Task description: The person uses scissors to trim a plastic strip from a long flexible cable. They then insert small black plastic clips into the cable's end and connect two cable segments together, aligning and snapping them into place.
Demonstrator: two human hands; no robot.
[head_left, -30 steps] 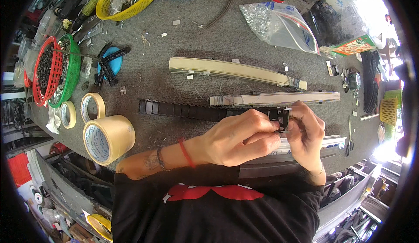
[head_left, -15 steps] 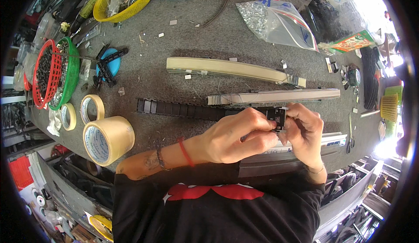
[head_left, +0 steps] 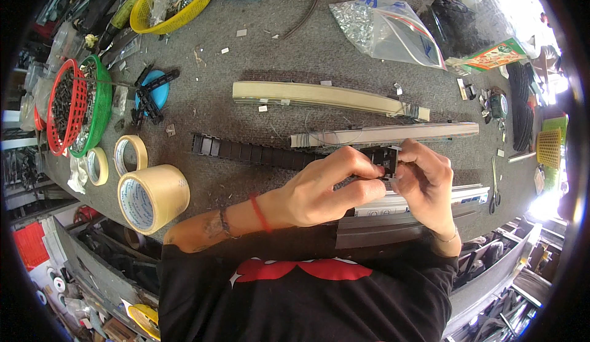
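A long black plastic cable chain (head_left: 249, 152) stretches from left of centre to my hands, its links lying in a row. My left hand (head_left: 335, 188) is closed on the chain near its right end, thumb and forefinger pinching the last links. At that end sits a black end piece (head_left: 385, 157) with a pale edge on its right side. My right hand (head_left: 425, 179) pinches this end from the right, its fingertips pressed against the pale edge. The fingers hide part of the end piece, so how it joins the chain cannot be made out.
Two bundles of pale strips (head_left: 319, 96) lie beyond the chain, and more strips (head_left: 405, 231) lie under my hands. Tape rolls (head_left: 172, 194) stand at the left, near red (head_left: 78, 108) and green (head_left: 106, 105) baskets. Scissors (head_left: 493, 185) lie right; a bag of metal parts (head_left: 362, 28) lies farther back.
The right end of the chain and both hands have shifted slightly up and left, and the chain now slopes a little differently. Both hands keep their pinch.
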